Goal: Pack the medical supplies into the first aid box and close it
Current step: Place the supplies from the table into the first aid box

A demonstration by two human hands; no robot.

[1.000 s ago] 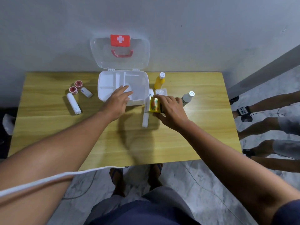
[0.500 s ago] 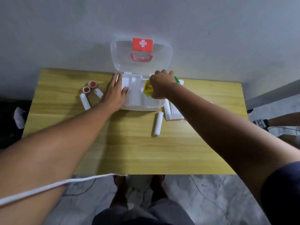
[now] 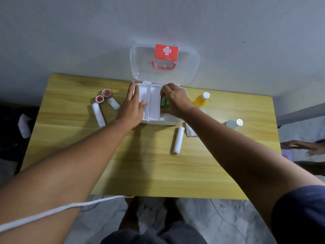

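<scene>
Packing step under way — right hand (image 3: 175, 101) grips small green packet (image 3: 164, 101), lowering it into right-hand compartment of first aid box (image 3: 154, 118). Left hand (image 3: 133, 107) flat, fingers spread, steadying box's left edge. Next, likely: release packet, fetch white roll (image 3: 178, 139) lying on bench (image 3: 140, 164) — lid (image 3: 186, 74) upright.

The right hand (image 3: 175, 101) covers most of the small green packet (image 3: 164, 101), whose print is too blurred to read. That arm hides part of a white flat pack (image 3: 190, 132) on the bench (image 3: 70, 134). The picture's right edge cuts off another person's hand (image 3: 306, 147).
</scene>
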